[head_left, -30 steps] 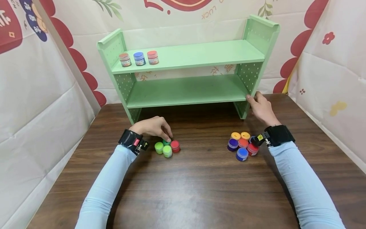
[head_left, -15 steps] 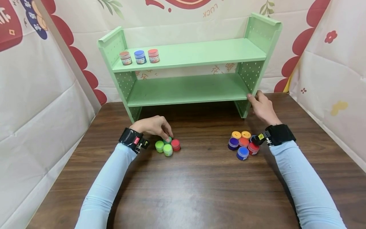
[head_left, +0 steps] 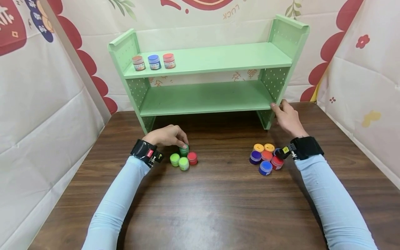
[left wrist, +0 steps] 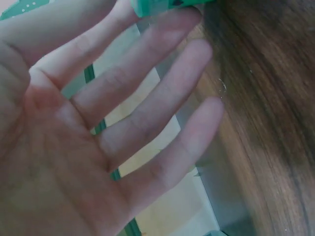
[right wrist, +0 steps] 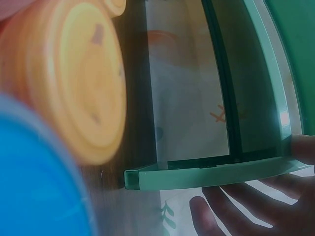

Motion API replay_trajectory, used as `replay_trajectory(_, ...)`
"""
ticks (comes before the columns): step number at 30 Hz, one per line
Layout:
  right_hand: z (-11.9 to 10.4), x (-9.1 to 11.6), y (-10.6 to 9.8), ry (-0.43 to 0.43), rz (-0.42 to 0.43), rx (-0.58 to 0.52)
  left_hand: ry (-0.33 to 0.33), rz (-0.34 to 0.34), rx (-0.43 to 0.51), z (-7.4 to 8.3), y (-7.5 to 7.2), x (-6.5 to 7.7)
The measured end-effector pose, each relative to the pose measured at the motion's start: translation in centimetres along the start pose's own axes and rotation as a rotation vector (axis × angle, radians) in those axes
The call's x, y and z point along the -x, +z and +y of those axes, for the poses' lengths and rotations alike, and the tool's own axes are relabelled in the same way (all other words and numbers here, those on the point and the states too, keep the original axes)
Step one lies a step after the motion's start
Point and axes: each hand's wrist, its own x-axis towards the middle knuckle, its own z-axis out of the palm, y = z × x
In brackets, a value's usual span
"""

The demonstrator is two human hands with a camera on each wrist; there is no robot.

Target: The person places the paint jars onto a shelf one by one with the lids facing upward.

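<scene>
My left hand (head_left: 168, 136) pinches a small dark green paint jar (head_left: 184, 151) between thumb and fingertips. In the left wrist view, only the lower part of this green jar (left wrist: 157, 6) shows at the top, with the other fingers spread below it. Two light green jars (head_left: 184, 164) and a red jar (head_left: 192, 158) stand close in front of it. My right hand (head_left: 288, 119) grips the right side panel of the green two-tier shelf (head_left: 206, 97). Its thumb lies at the front and its fingers are behind the panel (right wrist: 211, 178) in the right wrist view.
Three jars, among them a blue jar (head_left: 154, 62), line the upper tier's left end. Several yellow, purple, red and blue jars (head_left: 265, 168) cluster on the brown table (head_left: 206, 208) near the right wrist. Printed cloth (head_left: 200, 34) hangs behind the shelf and along both sides.
My left hand has shifted slightly up and back, and the dark green jar in its fingers has risen a little, showing more of its side. The right hand keeps its grip on the shelf.
</scene>
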Motion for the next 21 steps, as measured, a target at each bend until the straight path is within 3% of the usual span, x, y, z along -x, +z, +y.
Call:
replay_trajectory(11,0.2,0.1,-0.1,0.005,-0.016,-0.014,0.033,0.026,0.052,-1.5,0.1,-0.6)
replay_trajectory(21,0.0,0.0,0.0,0.007,-0.025,-0.018,-0.049,0.085,-0.045,-1.2,0.1,-0.5)
